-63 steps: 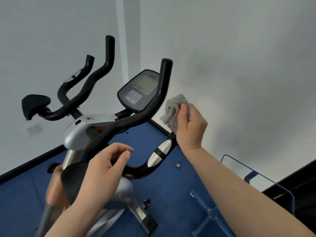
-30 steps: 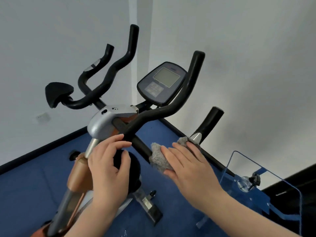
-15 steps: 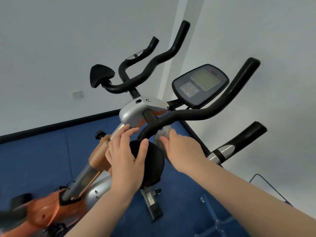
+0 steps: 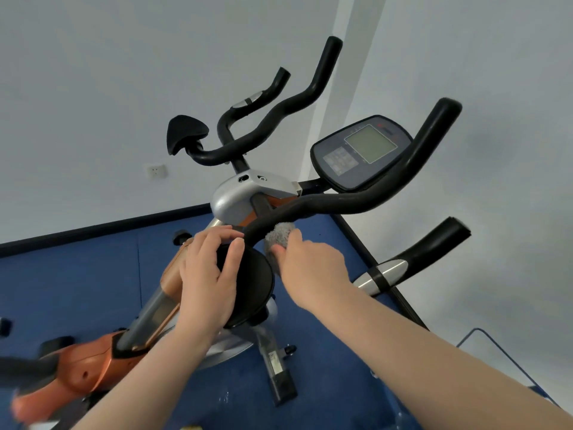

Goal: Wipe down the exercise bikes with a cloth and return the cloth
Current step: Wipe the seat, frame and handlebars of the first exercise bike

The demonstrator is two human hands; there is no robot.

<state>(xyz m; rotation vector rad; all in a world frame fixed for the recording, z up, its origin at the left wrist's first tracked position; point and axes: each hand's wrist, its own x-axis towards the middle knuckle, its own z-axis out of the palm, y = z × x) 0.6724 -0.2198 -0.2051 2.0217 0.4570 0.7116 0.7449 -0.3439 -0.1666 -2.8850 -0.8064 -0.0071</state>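
1. Two hands are working on the bike (image 4: pixel 248 197): the right hand (image 4: pixel 310 265) is pinching a grey cloth (image 4: pixel 277 235) against the underside of the handlebar (image 4: pixel 341 203); the left hand (image 4: pixel 210 274) is resting, fingers straight, on a black pad (image 4: pixel 254 283).
2. Cloth is looking soft, light and bunchable; gripping a full wad seems best.
3. Console (image 4: pixel 359 150) and side grip (image 4: pixel 412 259) are crowding the bar, likely limiting strokes.

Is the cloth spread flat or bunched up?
Bunched up: the grey cloth is a wad in the right hand, pressed against the black handlebar.
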